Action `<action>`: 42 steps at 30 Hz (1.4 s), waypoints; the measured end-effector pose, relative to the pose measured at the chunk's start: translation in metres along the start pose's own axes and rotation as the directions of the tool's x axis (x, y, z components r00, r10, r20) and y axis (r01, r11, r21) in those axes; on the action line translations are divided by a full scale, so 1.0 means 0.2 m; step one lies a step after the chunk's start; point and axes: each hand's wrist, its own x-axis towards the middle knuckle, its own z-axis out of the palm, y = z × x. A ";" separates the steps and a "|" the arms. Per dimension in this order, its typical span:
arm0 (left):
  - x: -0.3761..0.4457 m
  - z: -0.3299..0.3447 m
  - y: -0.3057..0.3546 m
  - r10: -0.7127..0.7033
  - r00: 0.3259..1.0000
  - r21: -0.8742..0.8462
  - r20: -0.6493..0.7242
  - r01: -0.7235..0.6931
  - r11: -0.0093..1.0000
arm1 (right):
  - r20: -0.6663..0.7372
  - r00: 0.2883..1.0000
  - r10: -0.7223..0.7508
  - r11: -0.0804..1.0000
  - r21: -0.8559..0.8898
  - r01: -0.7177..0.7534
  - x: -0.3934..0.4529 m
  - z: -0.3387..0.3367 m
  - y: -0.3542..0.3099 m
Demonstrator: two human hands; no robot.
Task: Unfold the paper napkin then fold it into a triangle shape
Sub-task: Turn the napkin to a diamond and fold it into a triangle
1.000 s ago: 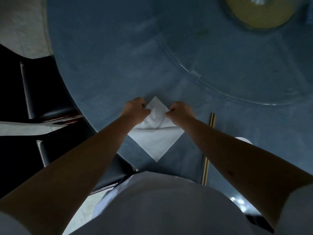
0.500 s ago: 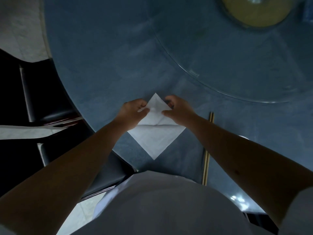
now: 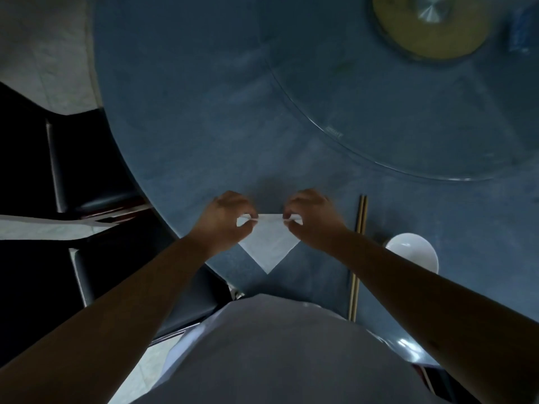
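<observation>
A white paper napkin (image 3: 267, 245) lies on the blue table (image 3: 189, 126) near its front edge. It shows as a triangle with a straight far edge and its point toward me. My left hand (image 3: 224, 220) pinches the left end of that far edge between thumb and fingers. My right hand (image 3: 310, 217) pinches the right end the same way. Both outer corners of the napkin are hidden under my fingers.
A pair of wooden chopsticks (image 3: 358, 258) lies right of the napkin, pointing away from me. A white bowl (image 3: 412, 252) sits beside them. A glass turntable (image 3: 423, 118) with a yellow-green hub covers the table's far right. Black chairs (image 3: 84, 176) stand at the left.
The napkin's far corner, which stood up as a diamond tip, has come down toward me, leaving a straight far edge. Both hands shifted slightly apart along that edge.
</observation>
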 end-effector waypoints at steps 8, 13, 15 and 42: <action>-0.18 0.09 -0.01 0.037 0.993 0.203 0.116 -0.060 0.977 | 0.060 0.997 -0.053 0.995 -0.086 0.058 -0.15 0.13 -0.03; -0.25 0.10 -0.04 0.017 0.986 0.232 0.165 -0.055 0.971 | 0.143 0.988 -0.059 0.986 -0.148 0.080 -0.18 0.16 -0.03; -0.27 0.10 -0.05 -0.013 0.983 0.252 0.182 -0.034 0.967 | 0.179 0.983 -0.039 0.983 -0.168 0.070 -0.19 0.17 -0.02; -0.24 0.37 0.05 -0.254 0.955 0.538 0.151 0.136 0.832 | 0.175 0.982 0.076 0.943 -0.333 -0.013 -0.21 0.37 -0.04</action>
